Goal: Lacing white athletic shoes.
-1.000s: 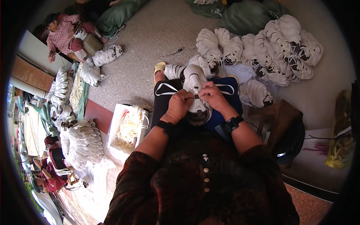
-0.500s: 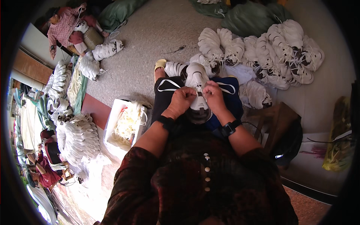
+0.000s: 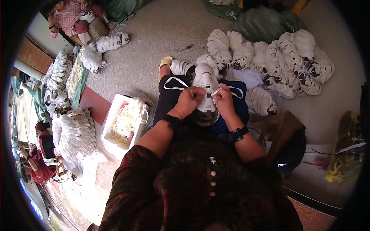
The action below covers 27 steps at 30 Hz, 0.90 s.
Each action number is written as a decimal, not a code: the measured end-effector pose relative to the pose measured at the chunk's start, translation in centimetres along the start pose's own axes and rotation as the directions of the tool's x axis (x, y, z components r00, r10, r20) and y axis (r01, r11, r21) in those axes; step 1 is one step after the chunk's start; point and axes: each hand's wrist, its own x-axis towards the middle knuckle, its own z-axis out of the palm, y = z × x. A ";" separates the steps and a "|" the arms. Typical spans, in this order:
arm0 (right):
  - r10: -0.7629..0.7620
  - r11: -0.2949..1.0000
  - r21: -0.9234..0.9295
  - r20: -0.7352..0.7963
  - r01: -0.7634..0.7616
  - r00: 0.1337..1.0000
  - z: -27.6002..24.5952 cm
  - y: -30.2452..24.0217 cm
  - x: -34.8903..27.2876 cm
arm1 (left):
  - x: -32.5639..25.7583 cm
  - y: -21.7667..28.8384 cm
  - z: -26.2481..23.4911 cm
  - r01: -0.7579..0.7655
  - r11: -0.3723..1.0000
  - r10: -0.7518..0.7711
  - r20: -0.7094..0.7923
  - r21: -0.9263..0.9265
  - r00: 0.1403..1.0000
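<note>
A white sneaker rests on my lap between my thighs, its dark heel opening toward my body. My left hand is closed at the left side of the tongue, thumb and fingers pinched together; whatever lies between them is hidden. On the other side, my right hand pinches a white shoelace just above the tongue. White looped bands show over both of my thighs; I cannot tell whether they are laces or trim.
A white box full of pale laces stands left of my legs. Stacked white shoes lie ahead on the right, with more stacks on the left. A wooden stool is at my right. Another person sits far left.
My right hand has turned and lifted slightly, and the lace in it now shows. The left hand has shifted a little to the right. The view has moved slightly.
</note>
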 end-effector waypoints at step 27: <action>-0.044 0.989 -0.136 0.093 0.057 0.995 -0.3 -0.4 0.3 | 1.9 -0.3 0.6 0.085 0.996 -0.086 -0.066 -0.010 0.994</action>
